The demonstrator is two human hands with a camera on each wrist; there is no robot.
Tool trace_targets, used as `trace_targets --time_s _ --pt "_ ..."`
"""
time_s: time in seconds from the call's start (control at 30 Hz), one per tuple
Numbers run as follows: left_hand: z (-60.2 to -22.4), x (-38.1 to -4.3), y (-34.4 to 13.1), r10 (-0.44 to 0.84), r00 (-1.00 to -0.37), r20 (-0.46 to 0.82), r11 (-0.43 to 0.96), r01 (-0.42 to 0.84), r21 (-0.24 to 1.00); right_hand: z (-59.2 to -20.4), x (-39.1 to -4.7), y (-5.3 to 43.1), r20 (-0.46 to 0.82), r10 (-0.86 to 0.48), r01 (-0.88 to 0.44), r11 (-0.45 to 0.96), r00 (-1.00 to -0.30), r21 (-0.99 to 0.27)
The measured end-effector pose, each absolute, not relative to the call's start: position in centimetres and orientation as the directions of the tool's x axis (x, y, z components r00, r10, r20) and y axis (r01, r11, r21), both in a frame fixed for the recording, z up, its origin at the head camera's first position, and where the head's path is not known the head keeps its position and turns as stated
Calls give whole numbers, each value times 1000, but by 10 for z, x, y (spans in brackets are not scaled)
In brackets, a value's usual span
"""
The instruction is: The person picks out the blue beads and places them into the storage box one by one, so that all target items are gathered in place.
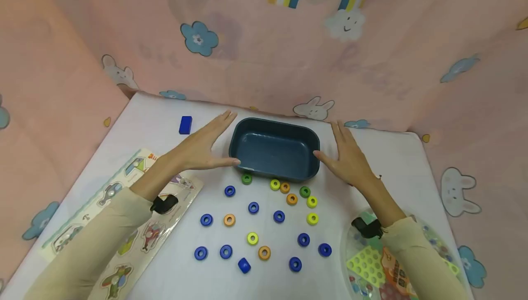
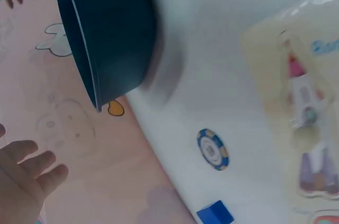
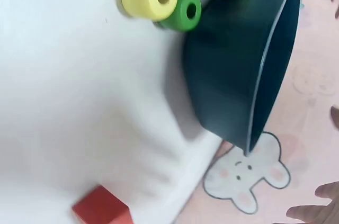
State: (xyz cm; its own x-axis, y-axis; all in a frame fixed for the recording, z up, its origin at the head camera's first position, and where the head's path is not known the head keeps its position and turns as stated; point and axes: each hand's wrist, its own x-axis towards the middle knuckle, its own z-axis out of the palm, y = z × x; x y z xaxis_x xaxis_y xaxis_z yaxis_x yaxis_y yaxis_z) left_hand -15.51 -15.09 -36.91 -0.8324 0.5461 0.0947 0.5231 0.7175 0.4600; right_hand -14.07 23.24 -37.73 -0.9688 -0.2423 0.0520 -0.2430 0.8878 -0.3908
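A dark blue rectangular bin [image 1: 275, 153] stands near the back edge of the white table, its inside bare. My left hand [image 1: 202, 147] is held over its left side, fingers straight and thumb spread, the thumb tip overlapping the front left rim in the head view. On the opposite side my right hand [image 1: 348, 155] is spread likewise, thumb tip right at the right rim. In both wrist views the fingers show apart from the bin wall [image 2: 119, 38]. Ring beads in blue, yellow, orange and green lie scattered in front, among them a green bead [image 3: 183, 12] close to the bin.
Left of the bin lie a blue block [image 1: 185, 125], a poker chip [image 2: 213, 150] and picture puzzle boards [image 1: 150, 217], partly under my left arm. A red block [image 3: 103, 207] shows in the right wrist view. At right, a round clear container [image 1: 354, 263] holds colourful pieces.
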Motion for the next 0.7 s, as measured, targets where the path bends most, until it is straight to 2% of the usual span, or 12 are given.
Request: trace_targets --time_s 0.33,0.53,0.7 --pt "-388 -69 -181 507 -861 37 587 377 717 -402 -144 234 -8 -224 -143 646 -974 -750" --pt "-411 -21 -190 438 -888 141 497 370 784 -412 -145 235 -131 -236 -33 585 -963 -810" --pt "-435 -10 -180 388 -906 171 436 344 832 -416 -140 246 -204 -182 79 527 -962 -846"
